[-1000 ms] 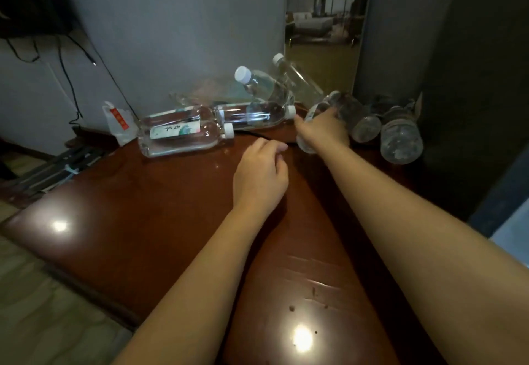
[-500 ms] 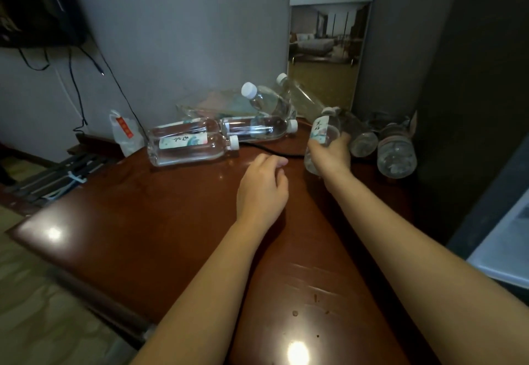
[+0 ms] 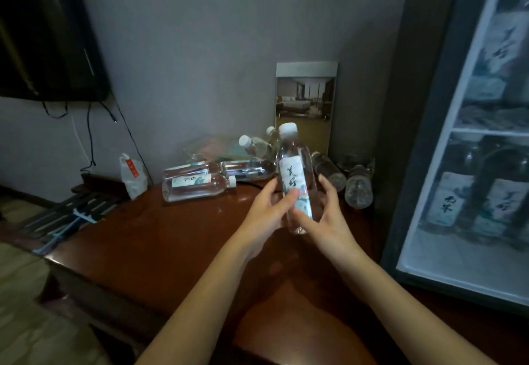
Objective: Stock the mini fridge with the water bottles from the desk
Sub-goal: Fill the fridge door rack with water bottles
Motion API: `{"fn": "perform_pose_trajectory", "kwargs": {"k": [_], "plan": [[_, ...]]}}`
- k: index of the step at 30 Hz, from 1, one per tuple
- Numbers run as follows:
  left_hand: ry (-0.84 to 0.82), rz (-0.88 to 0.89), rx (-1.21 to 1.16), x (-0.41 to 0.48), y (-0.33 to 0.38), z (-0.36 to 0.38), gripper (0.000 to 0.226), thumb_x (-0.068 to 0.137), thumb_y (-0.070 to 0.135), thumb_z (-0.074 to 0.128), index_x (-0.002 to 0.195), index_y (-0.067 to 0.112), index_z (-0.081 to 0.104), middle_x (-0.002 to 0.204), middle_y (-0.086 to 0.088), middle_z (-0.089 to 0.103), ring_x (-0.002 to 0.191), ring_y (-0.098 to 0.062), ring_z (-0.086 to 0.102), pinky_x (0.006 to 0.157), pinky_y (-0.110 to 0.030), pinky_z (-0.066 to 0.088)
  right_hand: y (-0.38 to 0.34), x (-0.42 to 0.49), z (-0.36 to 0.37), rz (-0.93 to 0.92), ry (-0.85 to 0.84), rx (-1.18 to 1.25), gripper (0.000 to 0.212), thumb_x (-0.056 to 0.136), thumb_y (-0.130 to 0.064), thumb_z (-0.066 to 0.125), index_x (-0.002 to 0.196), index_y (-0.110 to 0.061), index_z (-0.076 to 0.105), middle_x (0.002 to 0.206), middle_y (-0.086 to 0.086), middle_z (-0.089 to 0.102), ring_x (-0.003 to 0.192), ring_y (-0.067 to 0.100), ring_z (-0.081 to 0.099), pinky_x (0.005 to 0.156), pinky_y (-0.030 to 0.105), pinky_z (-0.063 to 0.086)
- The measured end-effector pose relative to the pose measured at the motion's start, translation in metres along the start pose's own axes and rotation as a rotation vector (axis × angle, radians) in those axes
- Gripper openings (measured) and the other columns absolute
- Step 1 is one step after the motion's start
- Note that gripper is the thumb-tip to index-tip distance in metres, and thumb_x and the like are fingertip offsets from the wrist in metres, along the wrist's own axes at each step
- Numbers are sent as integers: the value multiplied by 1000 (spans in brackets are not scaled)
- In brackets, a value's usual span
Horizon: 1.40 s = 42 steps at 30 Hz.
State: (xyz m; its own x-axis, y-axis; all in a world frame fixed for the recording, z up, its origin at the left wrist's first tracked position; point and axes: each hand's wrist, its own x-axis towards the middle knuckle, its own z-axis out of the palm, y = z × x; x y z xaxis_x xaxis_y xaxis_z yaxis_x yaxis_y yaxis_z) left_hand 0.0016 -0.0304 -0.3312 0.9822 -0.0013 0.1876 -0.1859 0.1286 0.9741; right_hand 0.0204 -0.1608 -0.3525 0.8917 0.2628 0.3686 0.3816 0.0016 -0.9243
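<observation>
Head view: both hands hold one clear water bottle (image 3: 296, 181) upright, white cap on top, lifted off the brown tabletop (image 3: 160, 244) and just left of the mini fridge (image 3: 429, 150). The left hand (image 3: 263, 217) grips it from the left, its fingers (image 3: 288, 199) curled so the thumb lies across the paper label. The right hand (image 3: 333, 223) cups the lower right side, thumb against the bottle's base and the other fingers wrapped round behind.

Behind the hands, more bottles lie on their sides by the wall: a labelled bottle (image 3: 197, 188) at the left, a second bottle (image 3: 249, 168) beside it, a tilted bottle (image 3: 256, 147) above them, and two end-on bottles (image 3: 357, 191) near the fridge. A framed room photo (image 3: 305, 104) leans on the wall. A white plastic bag (image 3: 132, 177) stands at the tabletop's far left. Inside the fridge, stocked bottles (image 3: 449, 201) stand upright on the lower shelf; they are blurred.
</observation>
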Motion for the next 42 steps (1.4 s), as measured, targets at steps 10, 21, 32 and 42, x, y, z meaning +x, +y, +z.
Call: {"fn": "perform_pose_trajectory", "kwargs": {"k": [10,21,32,42], "plan": [[-153,177,84,-57,51,57,55,83,16,69,129,29,43,109,0,70,98,-16,68,73,-29,57,-71,-75,-44,-124,69,-99,65,81,-15,70,132,-29,32,123,-12,53,108,-7,55,76,11,49],[-458,304,24,-104,80,197,58,80,10,71,127,26,41,101,0,71,89,-15,70,66,-21,54,-149,-185,-151,-145,378,-267,59,80,-10,70,130,-20,40,115,1,63,106,13,62,97,42,49],[-739,423,-43,-149,84,328,62,75,13,77,120,39,43,109,1,69,99,-14,68,80,-31,57,-201,-290,-242,-156,647,-378,55,74,-5,74,121,-23,52,107,1,68,97,16,68,87,39,55],[-864,480,7,-172,70,390,68,69,7,80,118,35,42,115,6,64,112,-6,59,88,-18,49,-200,-338,-282,-165,834,-581,54,71,4,74,112,-25,54,103,-10,66,100,7,62,84,24,52]]}}
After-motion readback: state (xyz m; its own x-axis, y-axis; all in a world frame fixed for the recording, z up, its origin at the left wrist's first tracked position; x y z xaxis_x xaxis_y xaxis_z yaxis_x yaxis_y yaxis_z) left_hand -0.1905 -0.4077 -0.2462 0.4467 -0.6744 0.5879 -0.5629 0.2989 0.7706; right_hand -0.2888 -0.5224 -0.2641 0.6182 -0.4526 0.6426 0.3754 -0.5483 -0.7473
